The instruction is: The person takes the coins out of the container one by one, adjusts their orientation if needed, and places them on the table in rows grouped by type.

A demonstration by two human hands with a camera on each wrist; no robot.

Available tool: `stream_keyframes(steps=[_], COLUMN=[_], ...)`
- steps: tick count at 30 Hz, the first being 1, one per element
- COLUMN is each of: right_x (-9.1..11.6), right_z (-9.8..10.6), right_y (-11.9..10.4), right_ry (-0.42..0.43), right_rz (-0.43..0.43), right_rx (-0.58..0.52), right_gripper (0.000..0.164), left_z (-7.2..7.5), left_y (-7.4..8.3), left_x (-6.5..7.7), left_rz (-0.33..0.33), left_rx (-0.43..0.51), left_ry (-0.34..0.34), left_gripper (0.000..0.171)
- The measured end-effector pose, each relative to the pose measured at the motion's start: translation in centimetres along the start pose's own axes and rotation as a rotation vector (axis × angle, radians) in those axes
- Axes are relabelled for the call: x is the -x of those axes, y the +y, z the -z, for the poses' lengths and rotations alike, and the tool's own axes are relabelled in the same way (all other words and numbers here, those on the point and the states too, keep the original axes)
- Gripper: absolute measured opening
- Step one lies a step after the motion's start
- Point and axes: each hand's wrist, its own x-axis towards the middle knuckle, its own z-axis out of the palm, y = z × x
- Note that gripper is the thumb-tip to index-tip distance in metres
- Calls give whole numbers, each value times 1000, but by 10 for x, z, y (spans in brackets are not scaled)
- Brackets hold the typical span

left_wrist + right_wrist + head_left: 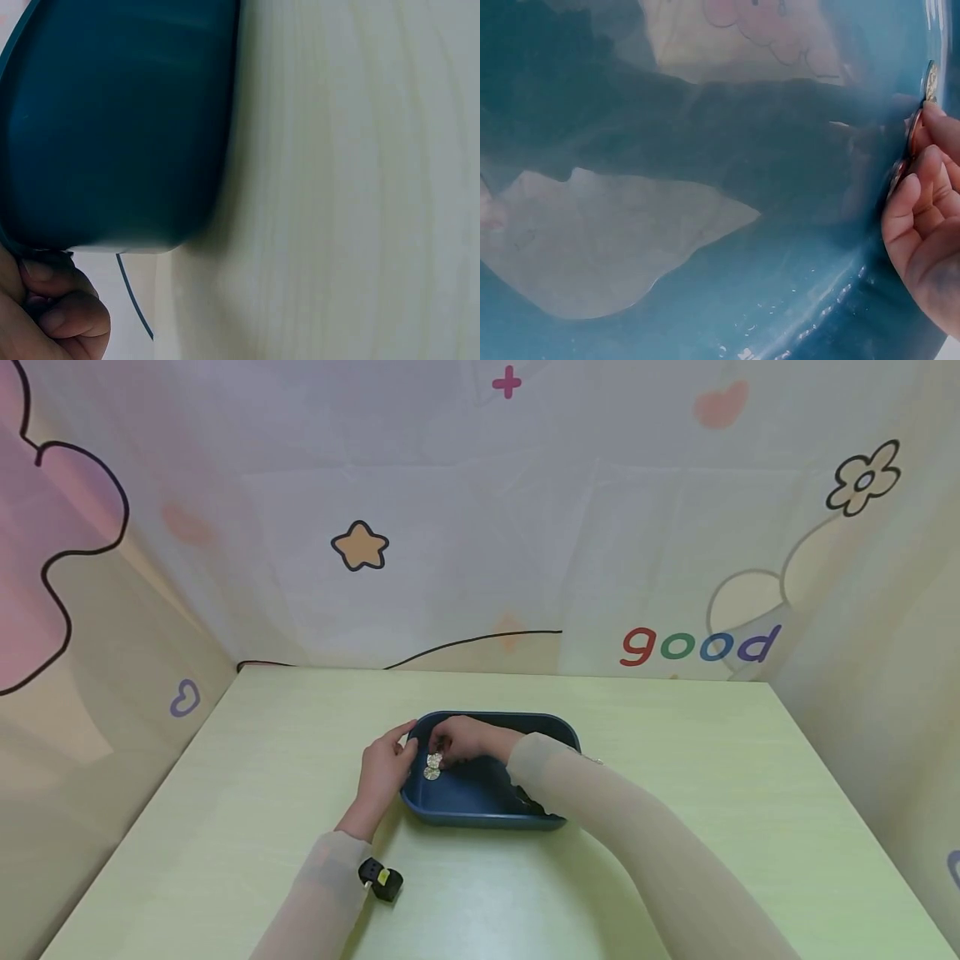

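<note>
A dark blue, round-cornered tray (480, 821) sits on the table. My left hand (383, 770) grips its left end, with the thumb at the rim; in the left wrist view the curled fingers (79, 315) lie against the tray's end wall. Inside the tray, toward the left end, my right hand (467, 738) reaches down. Two shiny round coins (432, 772) show just beside its fingertips. In the right wrist view, thumb and fingers pinch at a row of coins (913, 133) standing along the tray's wall, with another coin (931, 75) just above the fingertip.
The tray's inner surface (802, 165) is glossy and mirrors its surroundings. A dark object (528, 798) shows beneath the right sleeve. Something small and shiny (595, 761) peeks out past the tray's right end. A printed curtain (465, 568) closes off the table's back and sides.
</note>
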Motion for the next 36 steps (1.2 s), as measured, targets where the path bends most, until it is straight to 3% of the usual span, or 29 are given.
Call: stream_keyframes(steps=[14,22,29,36], right_x=[2,4,7,17], right_z=[1,6,13,25], right_y=[-3,-4,-7,-12], right_ry=[-15,-42,-70,-78], right_rz=[-15,-26,-74,-41], right_rx=[0,8,-50,-44], right_gripper=[7,12,13,14], left_z=[0,1,1,0], left_y=[-1,0,0,-1], left_x=[-1,1,1,0], left_rz=[5,15,10,7], left_rx=[11,11,15,4], left_ry=[-1,-7,-1,-2], left_gripper=[41,42,42,42])
